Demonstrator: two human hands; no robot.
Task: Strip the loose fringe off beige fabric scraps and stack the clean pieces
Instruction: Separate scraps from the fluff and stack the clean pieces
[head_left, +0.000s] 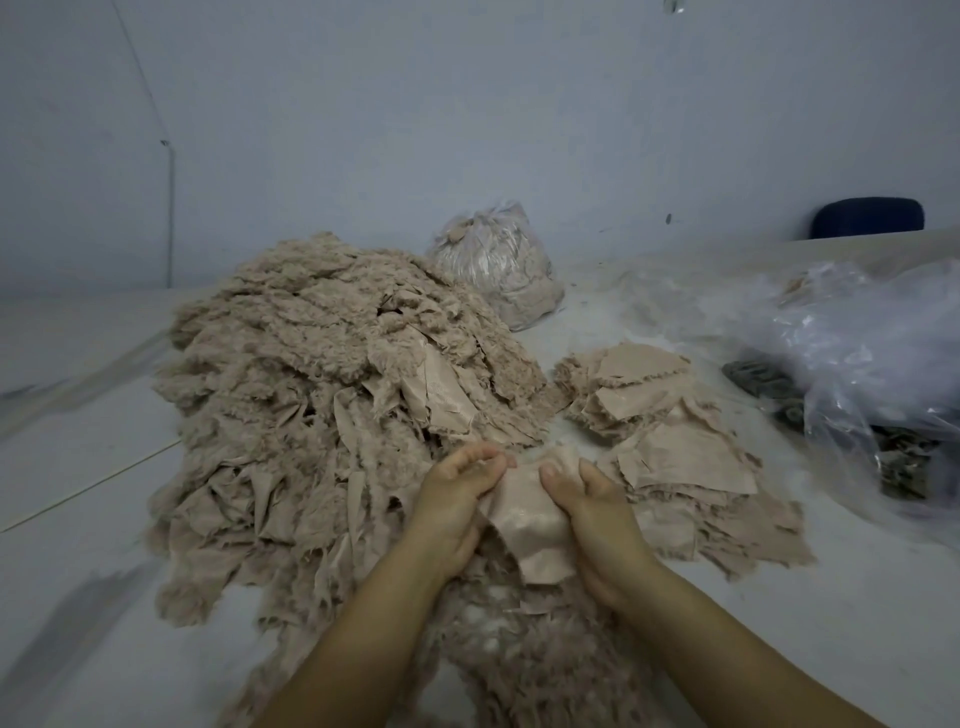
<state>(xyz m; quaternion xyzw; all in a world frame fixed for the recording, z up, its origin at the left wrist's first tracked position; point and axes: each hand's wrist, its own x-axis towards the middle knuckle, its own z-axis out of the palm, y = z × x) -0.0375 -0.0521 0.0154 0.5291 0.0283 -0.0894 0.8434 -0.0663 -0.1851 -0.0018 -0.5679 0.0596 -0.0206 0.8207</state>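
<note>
The pale counter (93, 441) ran wide under everything. Biggest thing on it was the heap of fringed scraps (311, 395), a fluffy beige mound left of centre, piled high and spilling toward the person. To its right sat the stack of clean pieces (670, 441), much lower and flatter, already leaning and fanning out at its near edge. Behind the heap stood a tied plastic bag (498, 265) stuffed with beige material, and a loose clear plastic sheet (862, 343) covered dark things at far right. Near the bottom edge lay a bed of stripped fluff (530, 649), right below the forearms.

And the action: one beige scrap (524, 525) was held up between both hands, just in front of the heap and beside the stack. The left hand (457, 499) had its grip closed on the scrap's upper left edge, fingers curled around it. The right hand (587, 509) pinched the top right, thumb pressed on the cloth.

By my read, stripping was under way on this piece. The risks? Pull too hard and the thin cloth could tear rather than shed its fringe. Set it carelessly and the fanned stack could slide. And with fluff lying so close, loose strands could cling to the cleaned piece or drift onto the stack.
</note>
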